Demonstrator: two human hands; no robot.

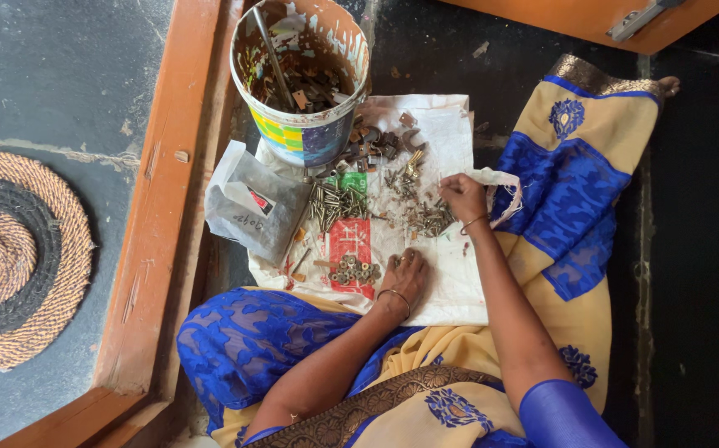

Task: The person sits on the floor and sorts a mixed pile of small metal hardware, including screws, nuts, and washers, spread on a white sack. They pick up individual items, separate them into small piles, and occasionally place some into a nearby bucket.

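Right hand (pixel 461 197) rests curled, fingertips down on the mixed screw heap (pixel 426 217); whether it pinches a piece, cannot tell. Left hand (pixel 405 278) lies flat and open on the cloth (pixel 451 282), washer pile (pixel 354 270) just beside its fingers, toward the person's left.

We have bare room on the white sack (pixel 451 286) only along its near right part, between our left hand (pixel 407 275) and right hand (pixel 462 197). Ahead, the paint bucket (pixel 301 75) blocks the far edge, with dark metal fittings (pixel 376 143) heaped at its foot. The pile of long screws (pixel 336 203) and the small washers (pixel 354 270) crowd the left side, and mixed screws (pixel 426 217) lie just beside our right hand. The grey plastic bag (pixel 252 203) closes the left edge against the wooden door frame (pixel 156 207). Our knees hem in both near corners.
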